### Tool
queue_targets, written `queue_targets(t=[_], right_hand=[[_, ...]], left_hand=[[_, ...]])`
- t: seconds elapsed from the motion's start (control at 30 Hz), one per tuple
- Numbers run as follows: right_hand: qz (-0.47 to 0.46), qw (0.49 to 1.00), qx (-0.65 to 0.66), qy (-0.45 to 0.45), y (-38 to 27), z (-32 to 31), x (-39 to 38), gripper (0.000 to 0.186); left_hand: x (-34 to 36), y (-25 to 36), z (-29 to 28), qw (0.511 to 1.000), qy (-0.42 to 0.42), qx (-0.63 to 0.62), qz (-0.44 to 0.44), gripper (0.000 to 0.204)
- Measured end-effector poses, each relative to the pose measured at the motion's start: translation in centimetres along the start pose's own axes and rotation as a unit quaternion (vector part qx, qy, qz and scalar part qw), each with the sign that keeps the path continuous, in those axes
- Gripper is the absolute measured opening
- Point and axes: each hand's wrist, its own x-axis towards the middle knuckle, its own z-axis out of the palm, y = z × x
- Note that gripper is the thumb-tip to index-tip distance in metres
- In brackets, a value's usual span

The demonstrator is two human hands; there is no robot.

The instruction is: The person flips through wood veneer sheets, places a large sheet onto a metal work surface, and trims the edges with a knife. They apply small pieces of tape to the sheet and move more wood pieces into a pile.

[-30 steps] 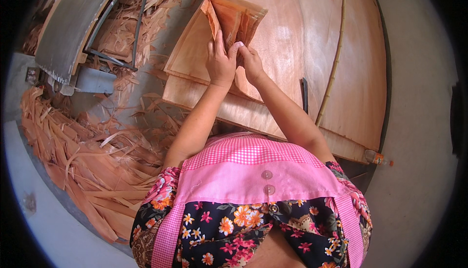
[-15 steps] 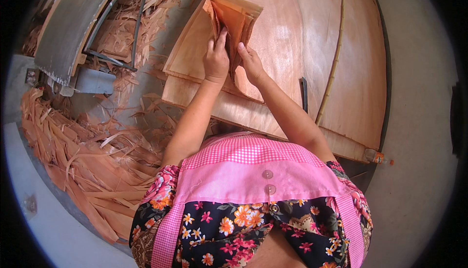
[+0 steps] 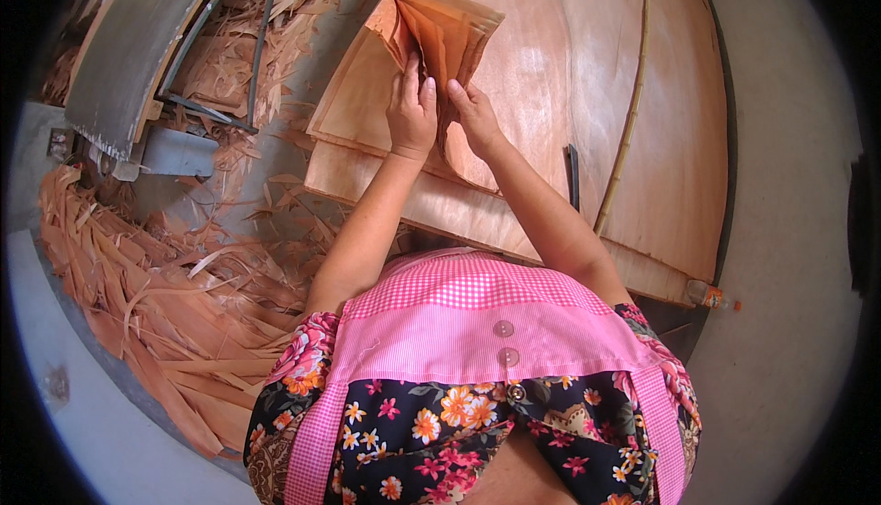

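Between my two hands is a bundle of thin orange-brown veneer pieces (image 3: 447,31), fanned apart at the far end like an open book. My left hand (image 3: 412,117) grips its left side, with the fingertips reaching in among the layers and the thumb along the inner side. On the right side, my right hand (image 3: 475,119) pinches the layers with the thumb on top; its other fingers are hidden behind. Beneath the bundle lie large pale veneer sheets (image 3: 523,73), stacked flat.
A thin bamboo stick (image 3: 630,115) and a short black bar (image 3: 573,177) lie on the sheets. At their near right corner is a plastic bottle with an orange cap (image 3: 713,297). Heaped veneer scraps (image 3: 174,312) cover the floor at left, below a grey metal machine (image 3: 138,46).
The bundle's layers have spread wider, its left flap tipping out to the left. My left thumb has come up into sight beside the layers. The right hand has barely moved.
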Motion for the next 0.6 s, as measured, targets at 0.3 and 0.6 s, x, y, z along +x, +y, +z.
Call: queue_targets(t=[0.3, 0.6], right_hand=[[0.006, 0.999, 0.038, 0.02, -0.4, 0.6, -0.4, 0.036], [0.01, 0.998, 0.061, 0.009, -0.4, 0.8, -0.5, 0.032]], left_hand=[[-0.4, -0.6, 0.2, 0.999, 0.025, 0.026, -0.014, 0.038], [-0.2, 0.6, -0.1, 0.999, 0.007, 0.051, 0.012, 0.049]])
